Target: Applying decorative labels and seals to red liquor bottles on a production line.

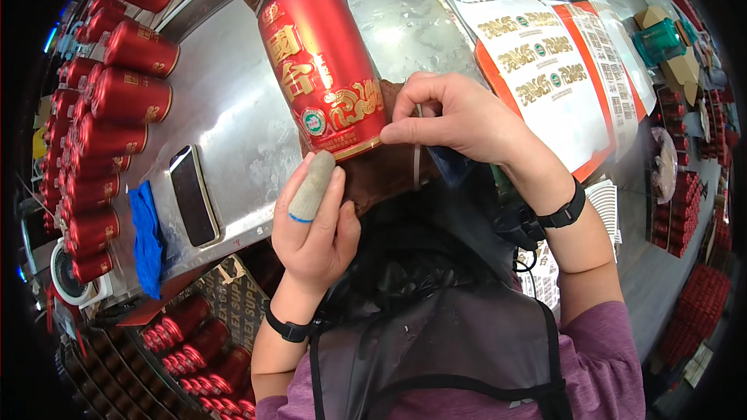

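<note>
A red bottle (323, 62) with gold lettering, a gold dragon-like pattern and a small green round emblem lies on its side on a brown cradle (389, 179), its neck pointing away from me. My left hand (315, 233) is at the base end, fingers partly extended and holding nothing. A beige finger cot (313, 187) with a blue edge covers one finger, whose tip is close to the base rim. At the bottle's lower right side, my right hand (467, 120) has thumb and index finger brought together by the gold pattern. Whatever they may pinch is too small to make out.
White decal sheets (545, 70) with gold patterns lie on orange backing at the right. On the metal table (233, 85) are a phone (194, 196) and a blue cloth (145, 237). Several red bottles (132, 97) crowd the left edge; others fill a box (233, 295) below.
</note>
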